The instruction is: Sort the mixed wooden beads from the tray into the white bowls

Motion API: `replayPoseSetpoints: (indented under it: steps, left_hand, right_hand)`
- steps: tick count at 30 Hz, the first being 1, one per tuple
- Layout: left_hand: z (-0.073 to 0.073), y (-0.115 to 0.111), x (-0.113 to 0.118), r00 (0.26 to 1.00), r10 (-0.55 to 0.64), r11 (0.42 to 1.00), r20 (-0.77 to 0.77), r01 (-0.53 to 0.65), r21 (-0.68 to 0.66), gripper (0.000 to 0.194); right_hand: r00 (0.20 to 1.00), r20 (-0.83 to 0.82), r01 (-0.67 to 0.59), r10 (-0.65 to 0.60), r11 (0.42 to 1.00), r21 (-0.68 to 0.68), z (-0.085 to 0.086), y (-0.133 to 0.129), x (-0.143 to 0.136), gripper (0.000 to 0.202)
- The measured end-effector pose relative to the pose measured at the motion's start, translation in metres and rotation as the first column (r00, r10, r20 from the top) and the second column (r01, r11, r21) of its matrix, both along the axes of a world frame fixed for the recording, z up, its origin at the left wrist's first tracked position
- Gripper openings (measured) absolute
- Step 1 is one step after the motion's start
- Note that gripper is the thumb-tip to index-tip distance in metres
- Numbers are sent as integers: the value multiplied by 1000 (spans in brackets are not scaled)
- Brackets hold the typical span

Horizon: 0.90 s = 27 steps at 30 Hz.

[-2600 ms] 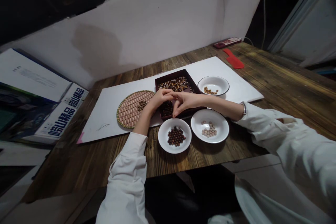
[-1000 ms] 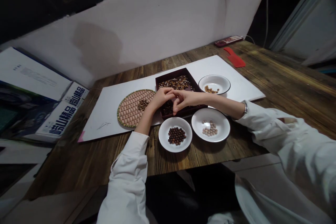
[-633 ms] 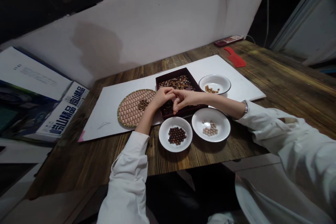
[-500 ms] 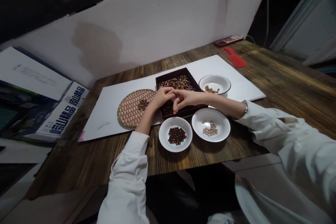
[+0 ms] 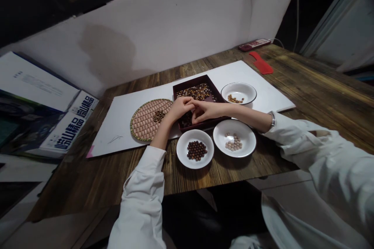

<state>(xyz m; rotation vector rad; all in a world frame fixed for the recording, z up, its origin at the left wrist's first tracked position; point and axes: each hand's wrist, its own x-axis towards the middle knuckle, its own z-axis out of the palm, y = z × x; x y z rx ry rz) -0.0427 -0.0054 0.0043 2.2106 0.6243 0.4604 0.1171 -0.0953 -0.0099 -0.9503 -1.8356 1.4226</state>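
Above a dark red box (image 5: 216, 81) of mixed beads (image 5: 201, 91), my two hands meet at the fingertips. My left hand (image 5: 181, 107) bends inward over the box's left side, fingers curled together; what they hold, if anything, is hidden. From the right comes my right hand (image 5: 204, 109), its fingers bent against the left ones and its thumb pointing down; I cannot make out anything in its grasp. Nearest me stand a white bowl (image 5: 181, 155) with dark brown beads (image 5: 196, 150) and another white bowl (image 5: 249, 140) with pale beads (image 5: 233, 142).
Left of the box lies a round woven tray (image 5: 142, 122) with greenish-brown beads (image 5: 158, 116). A third bowl (image 5: 248, 90) holds yellowish beads (image 5: 234, 99). They sit around a white board (image 5: 111, 124). Farther right are a red comb (image 5: 263, 65) and a phone (image 5: 254, 45); printed boxes (image 5: 64, 132) stand left.
My right thumb and fingers have drawn slightly closer together over the box. My left hand stays almost where it was, and the beads in the bowls look the same.
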Motion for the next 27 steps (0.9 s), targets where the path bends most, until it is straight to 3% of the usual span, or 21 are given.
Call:
replayPoseSetpoints:
  steps: [3,9,15,27]
  left_hand:
    - [-3,3,-1,999,-10,998,-46,12,55,12]
    - [-5,4,-1,1000,-16,997,-20,17,71,9]
    - [-5,3,1,998,4,998,55,-7,61,8]
    - [-3,0,1,995,-32,998,96,26,61,28]
  right_hand:
    - [987,152,35,-48,996,88,-6,0,1,80]
    - [980,192,30,-57,989,142,-9,1,2,85]
    - [908,353,120,-228,946,302,-6,0,2,91]
    - [902,338,144,-268,926,349,-1,-2,0,62]
